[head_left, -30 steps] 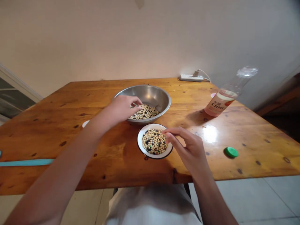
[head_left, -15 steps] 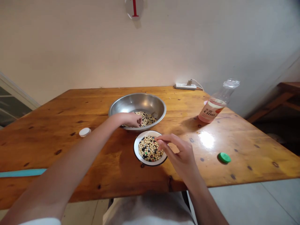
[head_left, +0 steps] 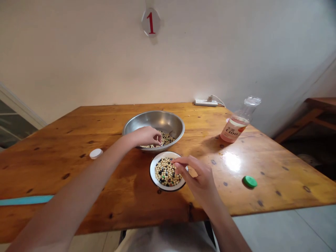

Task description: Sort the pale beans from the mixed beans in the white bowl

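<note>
A steel bowl [head_left: 168, 123] holding mixed pale and dark beans stands in the middle of a wooden table [head_left: 65, 164]. My left hand [head_left: 145, 136] reaches into it from the left, fingertips pinched over the beans. In front of it sits a small white dish [head_left: 153, 167] full of beans [head_left: 164, 173]. My right hand [head_left: 198, 176] hovers over the dish's right side, thumb and forefinger pinched together above the beans. Whatever either pinch holds is too small to name.
A clear bottle [head_left: 237, 122] with pink drink stands at the right, a green cap [head_left: 249, 181] lies nearer the right edge. A white cap [head_left: 96, 153] lies left. A power strip [head_left: 206, 102] sits at the back edge, a blue strip [head_left: 26, 200] at the left front.
The camera has tilted up, showing a number sign on the wall. My left hand stays in the steel bowl. My right hand's pinch has shifted slightly left over the dish.
</note>
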`<state>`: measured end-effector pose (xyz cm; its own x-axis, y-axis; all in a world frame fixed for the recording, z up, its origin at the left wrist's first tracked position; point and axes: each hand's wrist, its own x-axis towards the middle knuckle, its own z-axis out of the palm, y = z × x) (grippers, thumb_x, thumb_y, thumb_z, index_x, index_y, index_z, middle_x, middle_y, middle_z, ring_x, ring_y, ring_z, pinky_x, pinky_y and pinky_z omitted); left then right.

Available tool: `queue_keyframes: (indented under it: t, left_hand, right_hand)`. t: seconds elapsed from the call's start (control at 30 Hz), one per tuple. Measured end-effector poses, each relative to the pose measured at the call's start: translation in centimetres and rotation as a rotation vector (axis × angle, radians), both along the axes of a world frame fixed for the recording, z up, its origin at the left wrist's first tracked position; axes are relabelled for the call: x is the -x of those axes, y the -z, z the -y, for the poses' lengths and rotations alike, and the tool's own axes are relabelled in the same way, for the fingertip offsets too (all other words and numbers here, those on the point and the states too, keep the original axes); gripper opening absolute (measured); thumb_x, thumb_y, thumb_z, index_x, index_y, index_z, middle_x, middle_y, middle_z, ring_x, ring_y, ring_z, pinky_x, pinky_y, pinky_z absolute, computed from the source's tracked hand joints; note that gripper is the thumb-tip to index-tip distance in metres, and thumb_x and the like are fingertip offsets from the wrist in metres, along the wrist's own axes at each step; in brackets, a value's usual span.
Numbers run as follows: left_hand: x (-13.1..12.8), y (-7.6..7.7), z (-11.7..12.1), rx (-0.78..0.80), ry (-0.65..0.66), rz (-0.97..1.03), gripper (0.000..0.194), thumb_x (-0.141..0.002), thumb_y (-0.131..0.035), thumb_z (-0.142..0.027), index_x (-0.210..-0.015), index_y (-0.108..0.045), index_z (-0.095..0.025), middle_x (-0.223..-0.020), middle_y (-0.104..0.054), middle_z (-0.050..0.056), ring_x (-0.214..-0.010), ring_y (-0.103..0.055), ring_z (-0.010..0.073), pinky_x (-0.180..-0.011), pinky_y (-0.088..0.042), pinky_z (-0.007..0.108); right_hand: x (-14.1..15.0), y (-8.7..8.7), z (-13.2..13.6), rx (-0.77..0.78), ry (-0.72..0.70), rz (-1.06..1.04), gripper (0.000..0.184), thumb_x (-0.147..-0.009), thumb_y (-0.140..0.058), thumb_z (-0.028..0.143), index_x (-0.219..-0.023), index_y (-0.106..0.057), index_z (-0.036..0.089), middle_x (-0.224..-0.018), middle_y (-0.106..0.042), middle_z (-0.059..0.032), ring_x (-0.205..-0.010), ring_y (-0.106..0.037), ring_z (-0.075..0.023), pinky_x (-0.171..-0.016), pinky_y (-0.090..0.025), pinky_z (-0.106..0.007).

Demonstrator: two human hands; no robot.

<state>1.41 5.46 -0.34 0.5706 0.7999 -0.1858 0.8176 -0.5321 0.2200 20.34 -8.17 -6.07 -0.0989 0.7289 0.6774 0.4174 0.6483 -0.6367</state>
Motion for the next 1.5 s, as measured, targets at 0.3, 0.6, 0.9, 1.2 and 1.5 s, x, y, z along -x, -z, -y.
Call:
queue_keyframes:
  t: [0.3,0.6,0.9,1.2,1.5]
  left_hand:
    - [0.6,-0.3,2.3,-0.234,-0.194,0.166,0.022,-0.083,-0.059,-0.039,-0.091,-0.072,-0.023,-0.086,-0.075,0.002,-0.076,-0.064,0.0184,-0.065,-0.039,0.026]
    - [1.0,0.4,2.8,-0.336,-0.249,0.309,0.014,-0.083,-0.062,-0.029,-0.09,-0.073,-0.024,-0.089,-0.077,0.001,-0.079,-0.068,0.0184,-0.068,-0.044,0.026]
    - [1.1,0.8,3.3,-0.345,-0.254,0.43,0.012,-0.079,-0.066,-0.021,-0.086,-0.075,-0.024,-0.088,-0.078,-0.002,-0.073,-0.069,0.0165,-0.067,-0.048,0.025]
    - [0.5,0.0,6.0,-0.337,-0.292,0.757,0.009,-0.08,-0.069,-0.027,-0.08,-0.073,-0.02,-0.084,-0.077,0.001,-0.076,-0.069,0.0162,-0.068,-0.053,0.025]
    - [-0.8,0.2,11.1,-0.545,-0.24,0.969,0.005,-0.076,-0.074,-0.02,-0.073,-0.069,-0.02,-0.074,-0.074,-0.002,-0.067,-0.069,0.0129,-0.057,-0.056,0.02]
  right_hand:
    - [0.1,0.3,-0.1,-0.007,-0.003,0.017,0.014,-0.09,-0.058,0.02,-0.08,-0.066,0.018,-0.065,-0.069,-0.0009,-0.059,-0.065,-0.0132,-0.058,-0.051,-0.022]
    - [0.2,0.4,-0.1,-0.006,0.038,0.022,0.015,-0.09,-0.057,0.021,-0.08,-0.067,0.018,-0.064,-0.068,-0.001,-0.056,-0.064,-0.0135,-0.054,-0.049,-0.021]
    - [0.3,0.5,-0.2,0.001,0.047,0.025,0.015,-0.09,-0.057,0.022,-0.08,-0.067,0.018,-0.064,-0.069,-0.0007,-0.056,-0.064,-0.0137,-0.053,-0.05,-0.021]
    - [0.3,-0.1,0.0,-0.05,0.07,-0.001,0.014,-0.09,-0.057,0.02,-0.08,-0.067,0.019,-0.059,-0.069,0.0003,-0.053,-0.066,-0.0131,-0.052,-0.053,-0.02]
    - [-0.2,-0.1,0.6,-0.095,0.166,-0.152,0.011,-0.087,-0.06,0.016,-0.079,-0.067,0.019,-0.059,-0.068,0.0007,-0.054,-0.065,-0.0134,-0.054,-0.053,-0.021]
